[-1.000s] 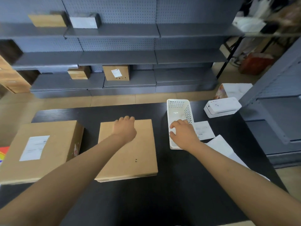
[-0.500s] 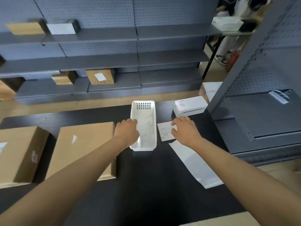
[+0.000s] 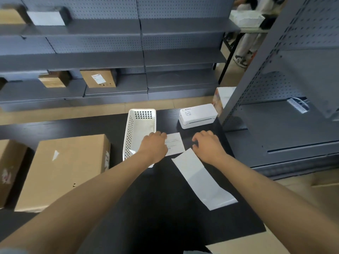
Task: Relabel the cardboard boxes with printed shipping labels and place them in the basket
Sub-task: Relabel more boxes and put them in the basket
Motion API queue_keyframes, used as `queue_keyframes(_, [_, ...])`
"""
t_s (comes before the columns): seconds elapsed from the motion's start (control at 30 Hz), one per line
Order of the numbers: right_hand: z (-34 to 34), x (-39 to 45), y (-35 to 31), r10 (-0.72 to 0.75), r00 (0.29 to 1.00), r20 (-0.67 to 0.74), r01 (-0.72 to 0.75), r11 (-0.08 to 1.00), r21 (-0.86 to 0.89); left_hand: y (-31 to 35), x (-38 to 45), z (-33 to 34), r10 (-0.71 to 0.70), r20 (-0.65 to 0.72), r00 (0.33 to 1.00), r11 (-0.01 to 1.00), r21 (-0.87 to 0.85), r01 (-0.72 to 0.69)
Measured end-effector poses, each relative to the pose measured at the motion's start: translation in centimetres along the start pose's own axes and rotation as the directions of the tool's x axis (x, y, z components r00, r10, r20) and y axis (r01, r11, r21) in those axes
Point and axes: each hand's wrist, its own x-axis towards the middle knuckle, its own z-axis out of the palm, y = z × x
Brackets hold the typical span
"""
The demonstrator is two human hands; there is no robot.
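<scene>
Left hand [image 3: 153,145] hides label's [image 3: 175,143] left edge, perhaps touching.

Two bare forearms extended forward from the lower corners, converging toward the centre. Left hand [image 3: 153,145] palm down, knuckles up, fingers loosely curled at the tips, fingertips hidden behind the knuckles. Right hand [image 3: 207,144] palm down, level with the left and just apart from it, fingers [image 3: 197,139] bent and spread, pointing left toward the other hand. Wrists straight, nothing visibly gripped.
</scene>
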Motion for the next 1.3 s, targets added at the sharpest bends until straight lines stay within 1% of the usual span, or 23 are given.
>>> queue_keyframes(0.1, [0.5, -0.2, 1.4, 0.009, 1.0, 0.029, -0.009, 1.0, -0.013, 1.0, 0.0, 0.8, -0.008, 0.015, 1.0, 0.999, 0.032, 0.007])
queue_keyframes(0.2, [1.3, 0.1, 2.6, -0.019, 0.997, 0.073, 0.02, 1.0, -0.015, 1.7, 0.4, 1.5, -0.023, 0.03, 0.999, 0.998, 0.065, 0.021])
queue_keyframes(0.27, [1.6, 0.6, 3.5, -0.047, 0.995, 0.09, 0.047, 0.999, 0.002, 2.3, 0.7, 1.8, -0.043, 0.017, 0.999, 0.998, 0.036, 0.042])
queue_keyframes(0.37, [2.0, 1.0, 5.0, -0.08, 0.984, 0.159, 0.076, 0.997, 0.033, 3.8, 0.3, 3.1, -0.093, 0.029, 0.995, 0.995, -0.03, 0.093])
queue_keyframes(0.43, [2.6, 0.7, 5.9, -0.102, 0.973, 0.206, 0.091, 0.994, 0.062, 5.0, 0.1, 4.6, -0.123, 0.079, 0.989, 0.991, -0.034, 0.126])
queue_keyframes(0.53, [4.1, 0.1, 7.3, -0.13, 0.944, 0.303, 0.093, 0.987, 0.135, 6.6, 0.3, 7.1, -0.169, 0.169, 0.971, 0.985, 0.009, 0.17])
queue_keyframes(0.63, [6.0, -0.3, 8.6, -0.126, 0.904, 0.408, 0.054, 0.981, 0.185, 8.0, 0.6, 9.8, -0.194, 0.219, 0.956, 0.981, 0.052, 0.187])
queue_keyframes(0.73, [8.0, -0.8, 9.4, -0.099, 0.881, 0.463, -0.001, 0.978, 0.21, 8.9, 0.9, 12.6, -0.207, 0.242, 0.948, 0.978, 0.074, 0.195])
queue_keyframes(0.83, [9.5, -0.8, 10.1, -0.08, 0.868, 0.489, -0.044, 0.97, 0.238, 8.8, 1.7, 14.4, -0.226, 0.223, 0.948, 0.972, 0.116, 0.204])
queue_keyframes(0.9, [10.0, -0.9, 10.5, -0.058, 0.862, 0.503, -0.09, 0.96, 0.264, 8.7, 2.0, 15.3, -0.213, 0.194, 0.958, 0.969, 0.168, 0.181])
queue_keyframes(0.97, [10.5, -1.0, 11.1, -0.036, 0.863, 0.504, -0.139, 0.942, 0.305, 8.5, 2.1, 16.0, -0.201, 0.151, 0.968, 0.969, 0.178, 0.173])
queue_keyframes(1.03, [10.7, -1.1, 11.6, -0.007, 0.872, 0.489, -0.181, 0.924, 0.337, 8.4, 2.3, 16.2, -0.203, 0.092, 0.975, 0.97, 0.152, 0.188])
queue_keyframes(1.13, [11.0, -0.9, 11.8, 0.042, 0.867, 0.497, -0.252, 0.897, 0.364, 8.2, 2.4, 16.0, -0.214, 0.05, 0.975, 0.975, 0.071, 0.211])
queue_keyframes(1.23, [11.1, -0.5, 11.7, 0.074, 0.862, 0.502, -0.302, 0.87, 0.39, 7.9, 2.6, 15.6, -0.294, 0.018, 0.956, 0.95, -0.104, 0.295])
queue_keyframes(1.3, [11.2, -0.3, 11.6, 0.084, 0.858, 0.507, -0.325, 0.853, 0.409, 7.6, 2.6, 15.0, -0.329, 0.01, 0.944, 0.918, -0.23, 0.323])
